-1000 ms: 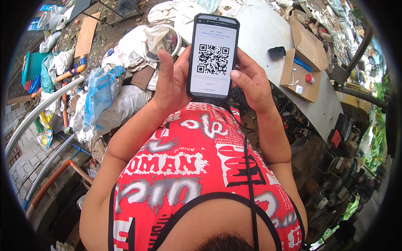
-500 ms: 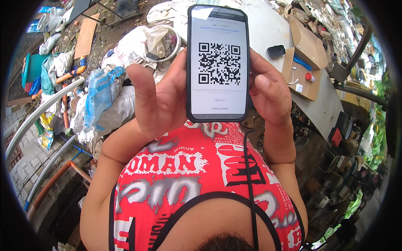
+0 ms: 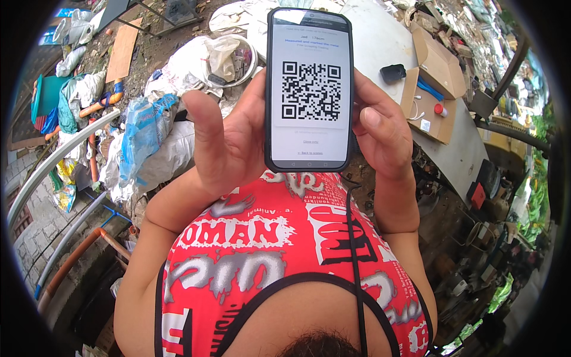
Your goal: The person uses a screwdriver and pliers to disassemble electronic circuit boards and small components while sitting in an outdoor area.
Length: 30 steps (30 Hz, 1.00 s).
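A black smartphone [image 3: 309, 89] is held upright close to the camera, its lit white screen showing a square black-and-white code. My left hand [image 3: 223, 140] cups its left side and back, thumb raised free beside the edge. My right hand [image 3: 380, 128] grips the right edge, thumb lying along the case. Below the hands is my red, white and black printed top with a thin black cord running down it.
A grey table [image 3: 458, 154] at right carries an open cardboard box [image 3: 431, 83] and a small black object [image 3: 392, 73]. White sacks and plastic bags [image 3: 143, 137] lie heaped at left. Metal railings [image 3: 53, 166] curve along the lower left. Clutter fills the right rim.
The phone has come steadily closer to the camera and higher in the view, appearing larger. Both hands rose with it and kept their hold.
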{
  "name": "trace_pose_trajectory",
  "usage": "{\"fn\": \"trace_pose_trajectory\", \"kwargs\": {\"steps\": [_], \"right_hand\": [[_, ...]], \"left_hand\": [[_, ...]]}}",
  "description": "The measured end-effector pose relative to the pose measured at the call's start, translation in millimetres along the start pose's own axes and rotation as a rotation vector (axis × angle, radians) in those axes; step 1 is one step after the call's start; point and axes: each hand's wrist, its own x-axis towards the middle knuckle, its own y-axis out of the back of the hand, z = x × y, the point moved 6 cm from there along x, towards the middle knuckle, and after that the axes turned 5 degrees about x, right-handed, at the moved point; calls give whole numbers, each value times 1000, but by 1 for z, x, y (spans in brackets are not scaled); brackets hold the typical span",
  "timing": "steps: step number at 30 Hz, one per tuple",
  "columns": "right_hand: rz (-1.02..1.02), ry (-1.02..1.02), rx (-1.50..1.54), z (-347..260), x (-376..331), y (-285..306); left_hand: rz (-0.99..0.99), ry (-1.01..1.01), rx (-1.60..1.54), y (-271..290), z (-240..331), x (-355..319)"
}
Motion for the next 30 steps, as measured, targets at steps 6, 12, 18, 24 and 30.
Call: {"fn": "trace_pose_trajectory", "kwargs": {"steps": [6,12,18,24,30], "right_hand": [[1,6,3,0,-2,0],[-8,16,-11,-3,-2,-3],[-13,16,-9,-1,-1,-3],[2,18,-11,0,-2,-3],[-3,26,-10,0,-1,-3]], "left_hand": [[21,11,8,0,-1,-1],[30,14,26,1,-1,-3],[32,11,30,0,0,-3],[42,4,50,0,0,-4],[42,5,64,1,1,-4]]}}
